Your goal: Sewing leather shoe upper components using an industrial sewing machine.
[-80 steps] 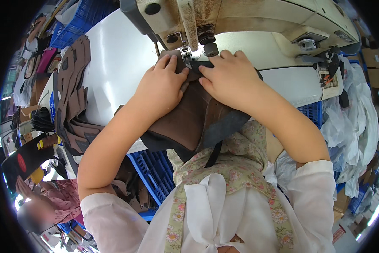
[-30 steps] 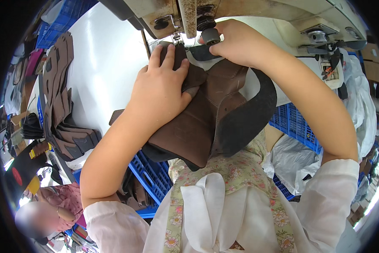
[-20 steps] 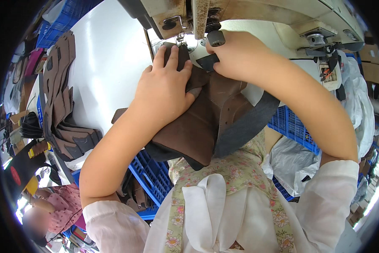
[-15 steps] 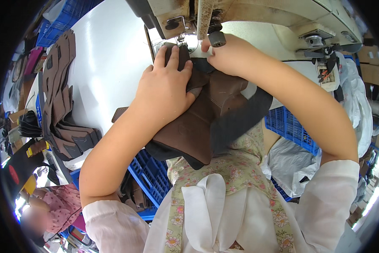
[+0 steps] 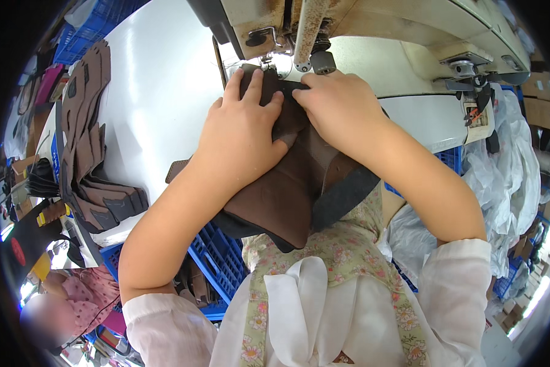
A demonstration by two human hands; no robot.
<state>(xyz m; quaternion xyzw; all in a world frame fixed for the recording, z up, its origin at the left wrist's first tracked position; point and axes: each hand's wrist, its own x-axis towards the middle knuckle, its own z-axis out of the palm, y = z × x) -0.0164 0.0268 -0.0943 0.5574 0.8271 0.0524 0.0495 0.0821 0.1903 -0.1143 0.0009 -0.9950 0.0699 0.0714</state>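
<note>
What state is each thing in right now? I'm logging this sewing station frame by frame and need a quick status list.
left hand: flat, fingers spread, pressing on the brown piece
right hand: pressing the piece down beside the needle area
brown leather piece: folded, partly on the table, its lower end hanging over the edge
sewing machine: head above the piece; needle itself hidden
stack of brown cut pieces: lying fanned on the white table, untouched
blue crate: below the table edge, holding dark pieces
</note>
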